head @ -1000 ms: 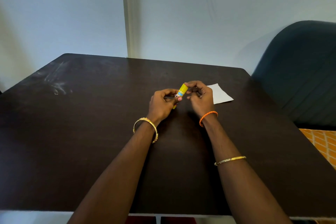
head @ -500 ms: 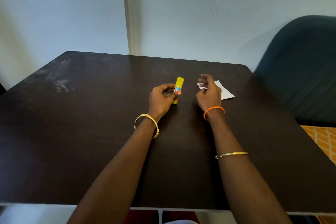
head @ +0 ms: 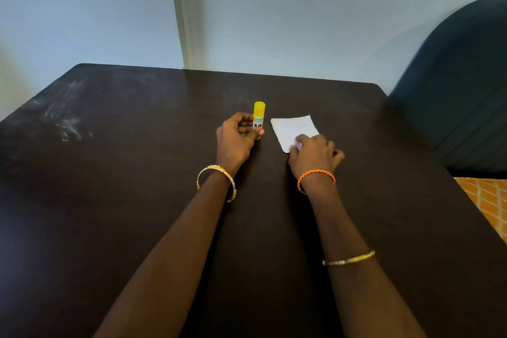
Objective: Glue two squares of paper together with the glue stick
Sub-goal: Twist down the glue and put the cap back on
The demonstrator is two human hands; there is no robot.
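A yellow glue stick (head: 259, 115) with its cap on stands upright in my left hand (head: 236, 140), which grips its lower half just above the dark table (head: 137, 173). To its right a white paper square (head: 292, 129) lies flat on the table. My right hand (head: 312, 155) is at the paper's near corner, with curled thumb and fingertips pinching it. That corner is hidden under the fingers. Only one sheet is visible; I cannot tell whether another lies beneath it.
The table's far edge meets a pale wall. A dark blue upholstered chair (head: 461, 90) stands past the table's right edge, with an orange patterned surface (head: 485, 200) below it. Pale smudges (head: 65, 123) mark the tabletop at far left.
My right hand let go of the glue stick's top, reached for the paper and drew it left toward the middle. My left hand turned the stick upright.
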